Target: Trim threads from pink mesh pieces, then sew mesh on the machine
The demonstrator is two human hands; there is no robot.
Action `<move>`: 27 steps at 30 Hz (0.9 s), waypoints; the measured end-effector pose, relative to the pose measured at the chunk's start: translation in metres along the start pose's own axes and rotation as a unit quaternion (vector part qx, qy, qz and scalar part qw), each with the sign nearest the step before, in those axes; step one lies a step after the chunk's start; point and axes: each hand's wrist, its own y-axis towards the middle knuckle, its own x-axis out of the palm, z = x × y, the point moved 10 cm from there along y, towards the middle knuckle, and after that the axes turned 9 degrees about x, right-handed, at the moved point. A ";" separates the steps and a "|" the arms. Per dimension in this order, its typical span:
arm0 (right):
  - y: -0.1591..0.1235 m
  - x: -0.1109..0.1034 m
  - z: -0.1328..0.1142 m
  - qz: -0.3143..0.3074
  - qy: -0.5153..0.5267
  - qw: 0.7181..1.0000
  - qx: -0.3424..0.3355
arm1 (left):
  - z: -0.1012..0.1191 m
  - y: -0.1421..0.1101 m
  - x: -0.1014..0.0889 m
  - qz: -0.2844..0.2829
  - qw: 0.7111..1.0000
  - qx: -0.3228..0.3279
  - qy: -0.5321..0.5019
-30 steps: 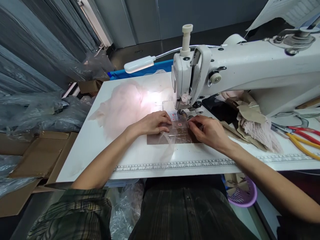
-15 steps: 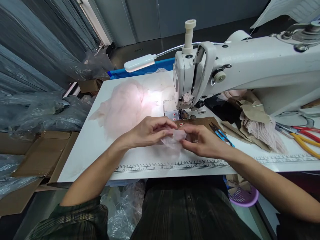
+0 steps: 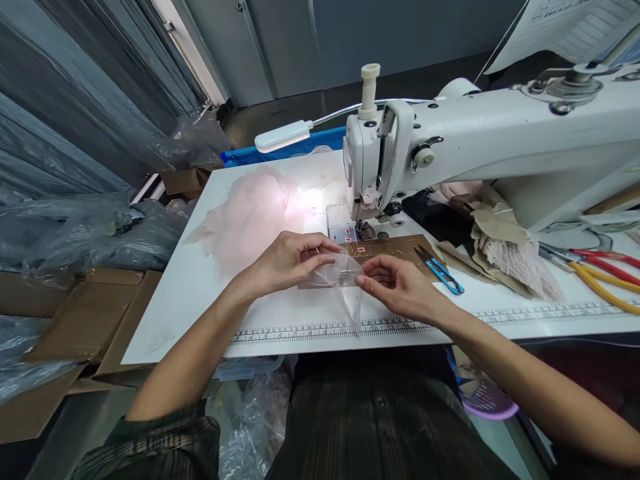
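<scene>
A small piece of sheer pale fabric (image 3: 338, 272) is stretched between my hands, just in front of the sewing machine, with a pointed end hanging toward the table's ruler. My left hand (image 3: 295, 261) pinches its left side between thumb and fingers. On the right side, my right hand (image 3: 393, 283) grips the edge with thumb and fingertips. Behind them is the sewing machine (image 3: 365, 167), its needle area above a metal plate. Blue thread snips (image 3: 440, 269) lie on a brown board (image 3: 400, 248) beside my right hand. A heap of sheer pink fabric (image 3: 250, 217) rests left of the needle.
A white lamp (image 3: 283, 136) lights the table (image 3: 165, 320). Brown and pale scraps (image 3: 505, 247) and pliers with yellow and red handles (image 3: 605, 267) lie at the right. An open cardboard box (image 3: 85, 313) stands left; a purple basket (image 3: 490, 400) sits below.
My hands have drawn slightly apart, spreading the sheer fabric flatter, and its lower end now hangs in a point. The view has shifted a little.
</scene>
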 end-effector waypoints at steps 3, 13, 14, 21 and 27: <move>0.008 0.021 0.002 -0.092 0.107 0.989 0.039 | 0.007 -0.001 0.003 -0.013 1.000 -0.001 -0.019; -0.004 -0.037 -0.038 0.167 -0.303 0.918 -0.191 | -0.002 -0.012 0.006 -0.043 0.994 -0.048 -0.091; -0.008 -0.030 -0.046 0.157 -0.288 0.917 -0.226 | 0.001 -0.009 0.008 -0.047 0.994 -0.041 -0.086; -0.006 0.040 -0.040 -0.158 -0.114 0.964 -0.180 | 0.021 -0.007 0.018 -0.112 0.986 -0.025 -0.119; -0.013 0.031 0.002 -0.221 -0.010 0.975 0.014 | -0.009 -0.022 0.008 -0.142 0.981 -0.106 -0.078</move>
